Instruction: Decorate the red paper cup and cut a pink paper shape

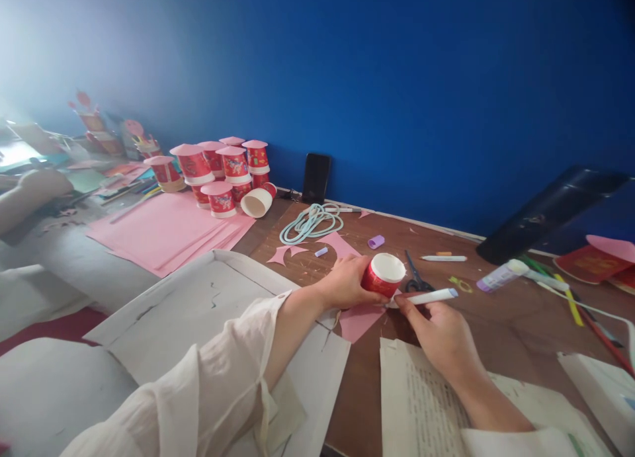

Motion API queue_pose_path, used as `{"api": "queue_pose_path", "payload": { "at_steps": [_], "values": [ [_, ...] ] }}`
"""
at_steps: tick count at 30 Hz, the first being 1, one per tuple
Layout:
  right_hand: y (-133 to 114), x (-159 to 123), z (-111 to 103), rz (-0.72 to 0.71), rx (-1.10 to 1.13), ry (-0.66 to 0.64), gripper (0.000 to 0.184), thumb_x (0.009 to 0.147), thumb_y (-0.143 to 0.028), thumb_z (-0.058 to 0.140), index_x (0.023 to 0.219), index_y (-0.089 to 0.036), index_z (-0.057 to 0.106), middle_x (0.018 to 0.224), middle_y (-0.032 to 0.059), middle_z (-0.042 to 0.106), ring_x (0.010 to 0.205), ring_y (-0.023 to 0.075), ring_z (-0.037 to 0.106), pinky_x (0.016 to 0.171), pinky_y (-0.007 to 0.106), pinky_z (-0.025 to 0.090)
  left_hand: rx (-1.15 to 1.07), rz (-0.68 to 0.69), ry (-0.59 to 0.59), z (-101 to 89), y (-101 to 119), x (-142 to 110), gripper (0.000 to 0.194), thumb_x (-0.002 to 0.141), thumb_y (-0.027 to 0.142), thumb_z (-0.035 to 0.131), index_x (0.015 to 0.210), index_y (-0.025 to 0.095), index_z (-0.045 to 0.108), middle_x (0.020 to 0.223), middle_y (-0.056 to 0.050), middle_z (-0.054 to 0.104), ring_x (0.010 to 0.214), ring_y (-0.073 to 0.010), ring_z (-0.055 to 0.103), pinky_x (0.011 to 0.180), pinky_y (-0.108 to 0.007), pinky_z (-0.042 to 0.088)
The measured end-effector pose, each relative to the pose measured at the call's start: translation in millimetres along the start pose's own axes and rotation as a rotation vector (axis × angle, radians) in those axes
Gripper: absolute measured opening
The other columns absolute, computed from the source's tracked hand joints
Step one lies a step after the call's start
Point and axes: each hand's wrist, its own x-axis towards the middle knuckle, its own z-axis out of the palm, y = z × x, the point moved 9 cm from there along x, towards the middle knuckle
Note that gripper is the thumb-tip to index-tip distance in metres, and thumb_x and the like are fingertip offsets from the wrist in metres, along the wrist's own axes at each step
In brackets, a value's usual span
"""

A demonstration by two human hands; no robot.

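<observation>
My left hand (346, 282) is closed around a red paper cup (381, 280), whose white open end faces up. The cup stands on a cut piece of pink paper (361, 321) on the table. Between the fingers of my right hand (443, 334) is a white marker (427, 297), its tip low against the cup's near side; the exact contact point is hidden. Dark-handled scissors (417, 280) lie just behind the marker. A purple marker cap (376, 242) rests beyond the cup.
Red cups with pink paper tops (235, 164) stand stacked at the back left, beside pink sheets (149, 229). A light-blue cord (312, 223), a phone (316, 177), a glue stick (502, 275) and a black bottle (546, 209) line the back. Another person's arm (32, 196) is at far left.
</observation>
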Motion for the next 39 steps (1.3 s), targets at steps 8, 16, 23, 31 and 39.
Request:
{"api": "queue_pose_path", "payload": {
  "at_steps": [8,16,23,31,39],
  "values": [
    [-0.4,-0.3,-0.6,-0.004,0.008,0.011,0.048,0.075,-0.065,0.054,0.081,-0.023,0.077,0.077,0.0098,0.076,0.079,0.0310,0.071,0.068,0.036,0.050,-0.014,-0.041,-0.010,-3.5,2.6,-3.5,0.070,0.061,0.056,0.080,0.119,0.023,0.059,0.112,-0.007,0.062,0.117,-0.0323,0.052,0.101,-0.045,0.041],
    [4.1,0.8,1.2,-0.015,0.002,0.026,0.052,0.075,-0.068,0.053,0.084,-0.023,0.077,0.079,0.0102,0.076,0.077,0.0313,0.071,0.067,0.036,0.050,-0.060,-0.016,-0.006,-4.4,4.4,-2.6,0.085,0.058,0.056,0.082,0.132,0.025,0.054,0.123,-0.009,0.062,0.124,-0.0355,0.048,0.106,-0.050,0.038],
    [6.2,2.1,4.9,0.050,0.059,-0.032,0.051,0.073,-0.067,0.055,0.084,-0.023,0.077,0.072,0.0073,0.075,0.070,0.0291,0.071,0.060,0.033,0.049,0.032,0.196,0.332,-39.2,22.0,-20.5,0.095,0.068,0.065,0.074,0.146,0.026,0.037,0.152,-0.013,0.039,0.142,-0.0329,0.032,0.118,-0.050,0.023],
    [10.8,0.8,6.6,0.149,0.058,-0.066,0.047,0.072,-0.064,0.055,0.084,-0.024,0.076,0.068,0.0042,0.073,0.069,0.0274,0.070,0.061,0.032,0.047,0.222,0.387,0.356,-43.9,50.9,-28.9,0.047,0.078,0.044,0.069,0.120,0.026,0.060,0.132,-0.007,0.061,0.124,-0.0271,0.050,0.113,-0.045,0.030],
    [11.1,2.0,9.5,0.152,0.020,-0.095,0.049,0.076,-0.063,0.052,0.090,-0.023,0.075,0.075,0.0050,0.074,0.074,0.0263,0.069,0.065,0.032,0.044,0.231,0.467,0.398,-41.6,58.6,-30.9,0.021,0.078,0.036,0.068,0.095,0.022,0.068,0.114,-0.006,0.070,0.112,-0.0252,0.056,0.104,-0.044,0.037]
  ]
}}
